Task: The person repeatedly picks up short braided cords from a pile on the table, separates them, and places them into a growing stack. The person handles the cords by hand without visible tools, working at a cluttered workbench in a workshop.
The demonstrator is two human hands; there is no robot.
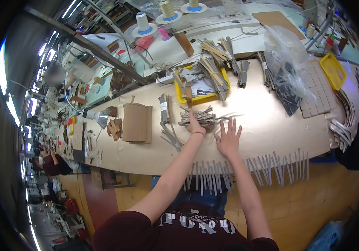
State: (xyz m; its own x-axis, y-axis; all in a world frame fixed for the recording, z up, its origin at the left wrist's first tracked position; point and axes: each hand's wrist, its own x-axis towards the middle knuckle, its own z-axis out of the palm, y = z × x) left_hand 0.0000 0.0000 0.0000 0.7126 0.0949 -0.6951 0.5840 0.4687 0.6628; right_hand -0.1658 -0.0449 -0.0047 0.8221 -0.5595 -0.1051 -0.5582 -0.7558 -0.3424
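My left hand (194, 126) is over a messy bundle of short grey-beige strips (205, 118) in the middle of the table. The strips stick out on both sides of it, and it seems closed on them; most of its fingers are hidden. Just past its foremost fingertip is a brown piece (188, 94), lying across the rim of a yellow tray (181, 100). My right hand (228, 140) lies flat on the table with fingers spread, holding nothing. Many narrow grey strips (204, 178) are laid in a row along the near edge, their ends hanging over.
Tied strip bundles (213, 75) fill the tray and lie behind it. To the left are a cardboard box (135, 122) and a lamp (100, 117). A plastic bag (288, 69), cardboard sheets (318, 90) and another yellow tray (333, 71) are at the right. Thread spools (144, 25) stand at the back.
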